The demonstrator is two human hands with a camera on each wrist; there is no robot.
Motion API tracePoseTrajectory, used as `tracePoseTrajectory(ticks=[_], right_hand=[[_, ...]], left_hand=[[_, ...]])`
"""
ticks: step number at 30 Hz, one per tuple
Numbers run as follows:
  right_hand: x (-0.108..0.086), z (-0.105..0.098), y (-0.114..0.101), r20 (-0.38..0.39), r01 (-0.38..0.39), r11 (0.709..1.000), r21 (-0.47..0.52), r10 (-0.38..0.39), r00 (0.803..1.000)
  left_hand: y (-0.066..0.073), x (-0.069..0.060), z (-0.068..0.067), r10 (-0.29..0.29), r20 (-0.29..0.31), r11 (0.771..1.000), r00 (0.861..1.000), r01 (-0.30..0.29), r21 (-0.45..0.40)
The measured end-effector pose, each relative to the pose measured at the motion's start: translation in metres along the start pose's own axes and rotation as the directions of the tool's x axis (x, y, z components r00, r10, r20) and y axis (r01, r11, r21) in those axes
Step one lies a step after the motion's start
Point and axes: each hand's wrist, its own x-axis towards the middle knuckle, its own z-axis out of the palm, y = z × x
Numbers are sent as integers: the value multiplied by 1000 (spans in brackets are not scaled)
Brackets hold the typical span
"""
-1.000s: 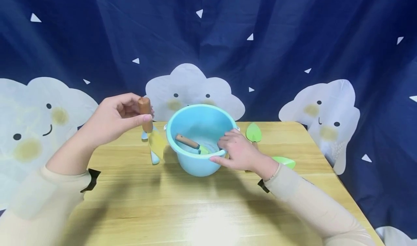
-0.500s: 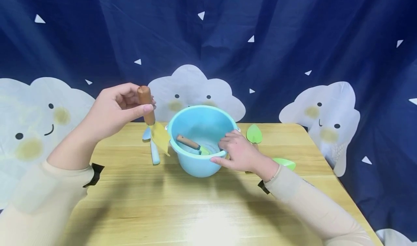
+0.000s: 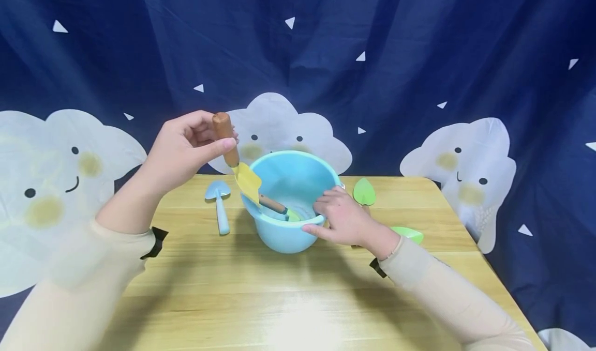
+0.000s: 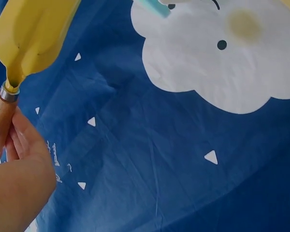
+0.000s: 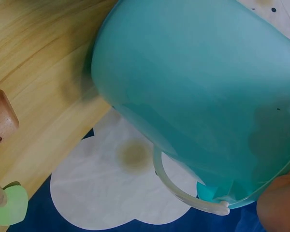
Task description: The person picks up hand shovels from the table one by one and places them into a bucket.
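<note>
My left hand (image 3: 179,147) pinches the wooden handle of a yellow toy trowel (image 3: 248,182). The trowel tilts with its blade down, over the left part of the rim of a light-blue bucket (image 3: 284,237). In the left wrist view the same yellow trowel (image 4: 31,38) fills the upper left corner. My right hand (image 3: 342,214) grips the bucket's near right rim, thumb outside and fingers inside. A small trowel with a wooden handle (image 3: 272,203) and a green blade lies inside the bucket. The right wrist view shows the bucket's outer wall (image 5: 193,87) up close.
Left of the bucket, a light-blue toy shovel (image 3: 222,214) lies on the wooden table (image 3: 223,294). To the right lie a green leaf-shaped tool (image 3: 364,192) and another green blade (image 3: 407,234), partly behind my right arm. A blue curtain (image 3: 326,82) hangs behind.
My left hand has lifted the yellow trowel and carried it right, from beside the bucket to over its rim. The blue shovel is now fully uncovered. My right hand stays on the rim.
</note>
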Motion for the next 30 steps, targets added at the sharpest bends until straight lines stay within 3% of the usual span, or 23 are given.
tracePoseTrajectory(ticks=[10, 20, 30], right_hand=[[0, -2, 1, 2, -2, 1000, -6, 2, 1000], [-2, 0, 0, -10, -7, 1000, 1, 7, 1000], [-1, -1, -3, -6, -7, 1000, -8, 7, 1000]], left_hand=[[-9, 10, 15, 17, -22, 1000, 1000, -17, -16], [-22, 14, 37, -28, -25, 999, 999, 28, -15], [-40, 10, 54, -80, -56, 996, 995, 78, -36]])
